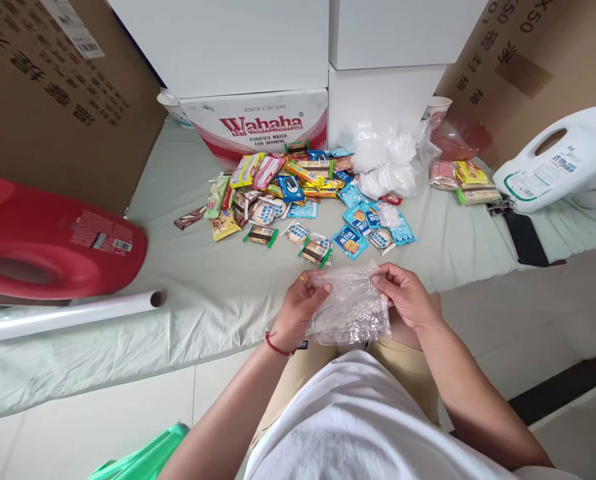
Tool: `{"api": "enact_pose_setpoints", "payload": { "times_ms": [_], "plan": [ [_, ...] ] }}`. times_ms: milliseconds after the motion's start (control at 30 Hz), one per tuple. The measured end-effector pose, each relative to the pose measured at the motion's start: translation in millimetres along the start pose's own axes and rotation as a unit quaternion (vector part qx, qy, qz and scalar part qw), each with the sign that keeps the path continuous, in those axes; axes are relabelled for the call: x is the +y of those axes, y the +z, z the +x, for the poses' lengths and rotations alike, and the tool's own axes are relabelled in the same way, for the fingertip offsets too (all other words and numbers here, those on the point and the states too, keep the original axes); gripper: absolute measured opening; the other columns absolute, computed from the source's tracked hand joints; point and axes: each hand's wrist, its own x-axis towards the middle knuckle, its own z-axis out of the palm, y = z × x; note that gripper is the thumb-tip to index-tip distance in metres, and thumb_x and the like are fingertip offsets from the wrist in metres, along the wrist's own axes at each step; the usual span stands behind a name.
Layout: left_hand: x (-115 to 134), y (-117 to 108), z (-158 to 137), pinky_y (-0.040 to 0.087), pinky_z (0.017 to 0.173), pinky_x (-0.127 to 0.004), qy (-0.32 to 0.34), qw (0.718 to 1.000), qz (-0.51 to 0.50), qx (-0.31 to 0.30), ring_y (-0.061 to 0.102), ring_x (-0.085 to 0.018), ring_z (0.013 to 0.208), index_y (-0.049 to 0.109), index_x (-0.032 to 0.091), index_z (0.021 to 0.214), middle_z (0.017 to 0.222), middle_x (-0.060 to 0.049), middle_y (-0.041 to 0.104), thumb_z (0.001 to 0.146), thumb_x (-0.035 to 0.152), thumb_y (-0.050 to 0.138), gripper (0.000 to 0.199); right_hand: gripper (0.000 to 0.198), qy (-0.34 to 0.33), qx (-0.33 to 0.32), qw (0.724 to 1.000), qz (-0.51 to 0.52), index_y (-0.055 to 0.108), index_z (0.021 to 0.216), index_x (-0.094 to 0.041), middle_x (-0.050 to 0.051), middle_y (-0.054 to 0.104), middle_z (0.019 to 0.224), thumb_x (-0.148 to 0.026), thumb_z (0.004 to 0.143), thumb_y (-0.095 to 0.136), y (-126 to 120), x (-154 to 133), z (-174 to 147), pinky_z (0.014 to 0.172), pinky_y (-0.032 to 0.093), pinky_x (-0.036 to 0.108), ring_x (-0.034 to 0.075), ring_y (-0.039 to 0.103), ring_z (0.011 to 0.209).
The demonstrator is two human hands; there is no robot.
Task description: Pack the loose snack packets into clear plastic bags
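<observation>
A clear plastic bag (pixel 353 307) is stretched between my two hands, over my lap at the front edge of the cloth-covered surface. My left hand (pixel 305 297) pinches its upper left corner between thumb and fingers. On the opposite side, my right hand (pixel 401 290) grips the upper right corner the same way. Nothing shows inside the bag. Just beyond it lies a spread of small wrapped snacks (pixel 291 183), with several blue packets (pixel 351 240) at its near right. A heap of crumpled clear plastic bags (pixel 385 160) sits behind those packets.
A red jug (pixel 53 247) and a white film roll (pixel 73 313) lie at left. At right are a filled snack bag (pixel 463 180), a red bowl (pixel 461 137), a white detergent jug (pixel 558 160) and a black phone (pixel 527 239). A Wahaha carton (pixel 258 123) stands behind.
</observation>
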Motion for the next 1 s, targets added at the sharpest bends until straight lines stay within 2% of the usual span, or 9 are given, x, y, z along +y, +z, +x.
{"api": "enact_pose_setpoints", "payload": {
  "times_ms": [267, 433, 533, 600, 667, 733, 800, 867, 1000],
  "plan": [
    [7.5, -13.1, 5.5, 0.027, 0.055, -0.024, 0.019, 0.998, 0.060, 0.030, 0.039, -0.008, 0.056, 0.078, 0.017, 0.088, 0.062, 0.003, 0.059, 0.066, 0.043, 0.084, 0.035, 0.059, 0.019, -0.014, 0.993, 0.112, 0.075, 0.106, -0.021, 0.004, 0.067, 0.092, -0.074, 0.079, 0.074, -4.4, -0.6, 3.8, 0.043, 0.027, 0.021, 0.008, 0.044, 0.056],
    [13.8, -11.8, 9.7, 0.031, 0.056, -0.024, -0.011, 0.996, 0.085, -0.008, 0.045, -0.010, 0.058, 0.079, 0.016, 0.087, 0.067, 0.000, 0.064, 0.065, 0.044, 0.083, 0.035, 0.049, 0.081, -0.080, 0.988, 0.101, 0.073, 0.091, -0.019, -0.004, 0.052, 0.068, -0.056, 0.066, 0.092, -1.8, 0.3, 5.5, 0.042, 0.019, 0.018, 0.005, 0.036, 0.052],
    [14.0, -11.5, 16.8, 0.041, 0.061, -0.027, 0.029, 0.990, 0.135, 0.018, 0.055, -0.015, 0.070, 0.078, 0.018, 0.097, 0.086, -0.004, 0.069, 0.066, 0.042, 0.080, 0.040, 0.045, 0.073, -0.100, 0.987, 0.102, 0.067, 0.081, -0.018, -0.006, 0.046, 0.063, -0.051, 0.065, 0.094, 4.2, 0.9, 2.9, 0.044, 0.022, 0.018, 0.005, 0.034, 0.052],
    [13.1, -11.6, 17.4, 0.047, 0.069, -0.029, 0.110, 0.967, 0.206, 0.097, 0.060, -0.019, 0.085, 0.075, 0.019, 0.108, 0.106, -0.008, 0.068, 0.063, 0.035, 0.080, 0.048, 0.045, 0.057, -0.090, 0.988, 0.108, 0.066, 0.080, -0.019, -0.007, 0.045, 0.062, -0.052, 0.067, 0.092, 8.4, 3.2, 1.8, 0.045, 0.025, 0.018, 0.006, 0.035, 0.053],
    [11.1, -10.1, 9.8, 0.050, 0.078, -0.033, 0.220, 0.912, 0.280, 0.206, 0.060, -0.022, 0.099, 0.070, 0.020, 0.117, 0.121, -0.010, 0.063, 0.062, 0.030, 0.082, 0.057, 0.044, 0.039, -0.072, 0.990, 0.116, 0.065, 0.080, -0.019, -0.006, 0.045, 0.063, -0.053, 0.069, 0.091, 12.6, 7.7, 1.4, 0.046, 0.027, 0.019, 0.006, 0.035, 0.054],
    [7.7, -5.3, -5.9, 0.050, 0.080, -0.034, 0.305, 0.856, 0.321, 0.267, 0.060, -0.021, 0.095, 0.067, 0.020, 0.116, 0.114, -0.009, 0.064, 0.070, 0.029, 0.081, 0.049, 0.044, 0.018, -0.053, 0.990, 0.126, 0.064, 0.081, -0.019, -0.006, 0.045, 0.064, -0.054, 0.071, 0.090, 17.5, 13.7, 1.1, 0.046, 0.027, 0.019, 0.007, 0.035, 0.055],
    [3.2, 3.5, -24.5, 0.048, 0.074, -0.031, 0.325, 0.859, 0.328, 0.221, 0.058, -0.016, 0.078, 0.066, 0.021, 0.110, 0.092, -0.003, 0.065, 0.084, 0.032, 0.074, 0.029, 0.043, -0.001, -0.048, 0.990, 0.131, 0.065, 0.083, -0.020, -0.007, 0.045, 0.064, -0.056, 0.075, 0.087, 23.7, 18.8, -0.1, 0.047, 0.028, 0.020, 0.007, 0.035, 0.055],
    [-1.7, 14.8, -38.4, 0.049, 0.069, -0.029, 0.279, 0.904, 0.304, 0.108, 0.059, -0.015, 0.073, 0.067, 0.022, 0.113, 0.085, -0.002, 0.066, 0.091, 0.035, 0.070, 0.025, 0.040, -0.013, -0.060, 0.991, 0.121, 0.064, 0.085, -0.021, -0.007, 0.044, 0.062, -0.056, 0.080, 0.083, 31.2, 21.3, -2.4, 0.048, 0.030, 0.021, 0.008, 0.035, 0.055],
    [-10.7, 31.2, -37.4, 0.058, 0.088, -0.035, 0.172, 0.967, 0.186, -0.013, 0.066, -0.025, 0.113, 0.064, 0.023, 0.121, 0.122, -0.012, 0.068, 0.086, 0.046, 0.078, 0.044, 0.038, -0.025, -0.083, 0.992, 0.090, 0.064, 0.084, -0.020, -0.007, 0.046, 0.062, -0.055, 0.084, 0.080, 44.7, 19.6, -7.6, 0.050, 0.033, 0.023, 0.009, 0.038, 0.055]
  ]
}}
